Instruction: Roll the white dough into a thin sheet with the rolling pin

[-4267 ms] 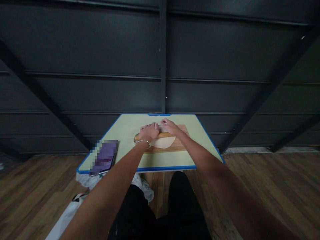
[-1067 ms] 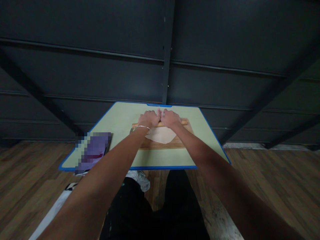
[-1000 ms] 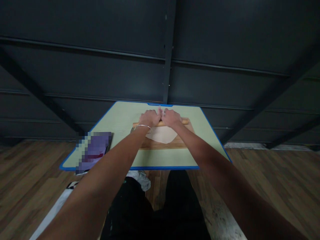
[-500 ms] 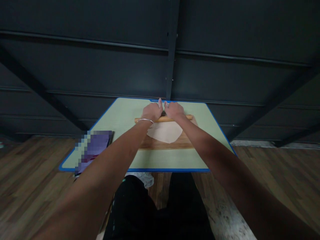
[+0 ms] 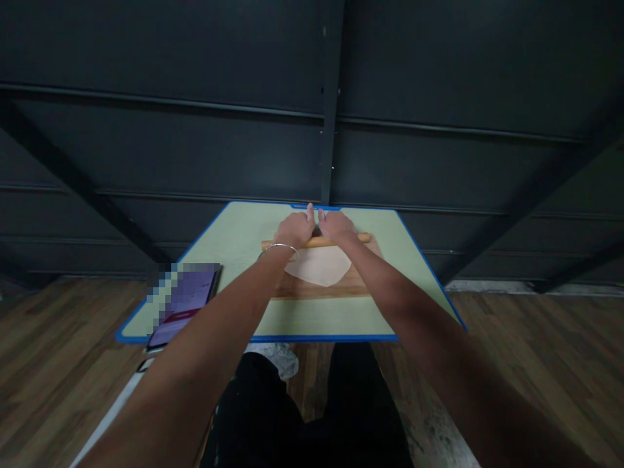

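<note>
A wooden rolling pin (image 5: 319, 242) lies crosswise near the far part of a wooden board (image 5: 312, 292). Both hands are on it, side by side, thumbs pointing away from me. My left hand (image 5: 296, 227), with a bracelet at its wrist, is closed over the left part of the pin. Just to the right, my right hand (image 5: 337, 225) is closed over it too. A flat, pale sheet of dough (image 5: 319, 265) with an uneven rounded edge spreads on the board on the near side of the pin. The fingertips and the far side of the dough are hidden.
The board rests on a pale green table (image 5: 234, 227) with a blue rim. At the table's left edge lies a tablet (image 5: 192, 292), partly pixelated, with a white strap (image 5: 114, 406) below. Beyond stands a dark panelled wall (image 5: 219, 149). My dark-clothed legs are below the table.
The whole view has shifted slightly, so the table and hands sit lower in the picture. Both hands stay on the rolling pin. More of the white strap shows at the lower left.
</note>
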`<action>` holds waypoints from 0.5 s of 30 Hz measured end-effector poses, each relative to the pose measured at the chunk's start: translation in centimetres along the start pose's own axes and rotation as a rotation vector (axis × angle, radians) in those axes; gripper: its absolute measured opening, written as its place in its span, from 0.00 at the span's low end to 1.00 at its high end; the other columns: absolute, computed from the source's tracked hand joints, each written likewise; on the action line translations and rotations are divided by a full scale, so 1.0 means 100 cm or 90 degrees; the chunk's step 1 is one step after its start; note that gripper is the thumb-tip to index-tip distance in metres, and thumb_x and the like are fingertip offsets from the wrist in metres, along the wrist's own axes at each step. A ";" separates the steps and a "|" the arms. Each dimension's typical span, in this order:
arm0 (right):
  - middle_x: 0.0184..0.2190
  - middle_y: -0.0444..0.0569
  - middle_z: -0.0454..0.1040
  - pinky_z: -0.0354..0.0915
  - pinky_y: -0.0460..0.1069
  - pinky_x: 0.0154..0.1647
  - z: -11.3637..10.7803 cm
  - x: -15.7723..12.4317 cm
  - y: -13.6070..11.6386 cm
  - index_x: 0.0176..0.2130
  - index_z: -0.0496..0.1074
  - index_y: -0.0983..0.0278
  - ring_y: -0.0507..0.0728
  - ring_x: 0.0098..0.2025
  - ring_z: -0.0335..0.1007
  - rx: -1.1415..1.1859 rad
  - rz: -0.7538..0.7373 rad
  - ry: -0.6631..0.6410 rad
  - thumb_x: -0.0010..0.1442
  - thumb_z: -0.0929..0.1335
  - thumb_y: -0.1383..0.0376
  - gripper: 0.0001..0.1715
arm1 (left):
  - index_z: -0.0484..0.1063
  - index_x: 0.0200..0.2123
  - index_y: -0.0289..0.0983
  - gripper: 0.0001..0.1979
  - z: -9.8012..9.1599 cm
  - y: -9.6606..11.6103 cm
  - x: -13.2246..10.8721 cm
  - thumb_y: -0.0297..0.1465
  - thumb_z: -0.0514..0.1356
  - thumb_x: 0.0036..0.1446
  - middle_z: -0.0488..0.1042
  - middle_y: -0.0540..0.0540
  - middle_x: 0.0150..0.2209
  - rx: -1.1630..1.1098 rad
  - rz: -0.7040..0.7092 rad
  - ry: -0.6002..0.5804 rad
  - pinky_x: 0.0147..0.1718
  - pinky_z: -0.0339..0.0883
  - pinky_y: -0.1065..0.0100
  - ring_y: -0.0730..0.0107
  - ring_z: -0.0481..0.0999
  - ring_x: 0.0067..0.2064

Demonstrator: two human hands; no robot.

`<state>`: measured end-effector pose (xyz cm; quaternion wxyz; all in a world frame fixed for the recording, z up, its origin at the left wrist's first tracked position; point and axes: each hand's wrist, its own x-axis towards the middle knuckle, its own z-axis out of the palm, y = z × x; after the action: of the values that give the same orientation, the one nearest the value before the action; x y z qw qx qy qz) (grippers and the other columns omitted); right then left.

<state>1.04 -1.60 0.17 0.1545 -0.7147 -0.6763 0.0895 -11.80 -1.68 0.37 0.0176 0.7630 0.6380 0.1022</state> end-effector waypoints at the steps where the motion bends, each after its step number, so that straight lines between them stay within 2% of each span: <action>1: 0.54 0.67 0.80 0.68 0.57 0.58 -0.001 -0.003 0.000 0.53 0.80 0.70 0.67 0.57 0.77 0.002 0.008 -0.011 0.78 0.51 0.49 0.40 | 0.77 0.57 0.28 0.39 0.000 -0.001 -0.002 0.45 0.32 0.76 0.82 0.28 0.50 -0.011 -0.009 -0.008 0.54 0.71 0.59 0.51 0.80 0.55; 5: 0.55 0.67 0.79 0.66 0.58 0.59 -0.002 -0.015 0.000 0.53 0.80 0.70 0.68 0.59 0.76 -0.015 0.017 -0.019 0.78 0.52 0.50 0.39 | 0.77 0.56 0.29 0.39 0.002 0.000 -0.011 0.45 0.32 0.76 0.81 0.28 0.51 -0.037 -0.058 -0.024 0.54 0.71 0.56 0.49 0.80 0.55; 9: 0.56 0.66 0.78 0.65 0.61 0.59 -0.002 -0.029 -0.001 0.55 0.78 0.70 0.69 0.61 0.72 -0.042 0.013 0.006 0.78 0.52 0.50 0.37 | 0.70 0.65 0.31 0.33 0.001 0.003 -0.026 0.40 0.34 0.76 0.76 0.27 0.58 0.017 -0.026 0.010 0.55 0.70 0.50 0.45 0.75 0.61; 12: 0.59 0.65 0.76 0.65 0.63 0.60 -0.002 -0.040 -0.001 0.60 0.73 0.69 0.71 0.63 0.70 -0.052 0.016 0.011 0.77 0.53 0.50 0.34 | 0.70 0.64 0.32 0.32 -0.002 0.006 -0.038 0.39 0.34 0.76 0.75 0.28 0.59 0.033 -0.018 0.006 0.55 0.69 0.48 0.44 0.74 0.61; 15: 0.60 0.64 0.75 0.65 0.64 0.60 -0.003 -0.050 -0.001 0.61 0.72 0.68 0.70 0.63 0.70 -0.063 0.011 0.005 0.77 0.53 0.51 0.33 | 0.71 0.63 0.33 0.30 -0.003 0.009 -0.049 0.38 0.36 0.75 0.77 0.30 0.56 0.054 0.001 -0.013 0.52 0.70 0.48 0.45 0.77 0.57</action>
<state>0.70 -6.56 0.12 0.1209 -0.7279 -0.6728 0.0541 -11.75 -6.65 0.18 -0.0078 0.7644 0.6412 0.0672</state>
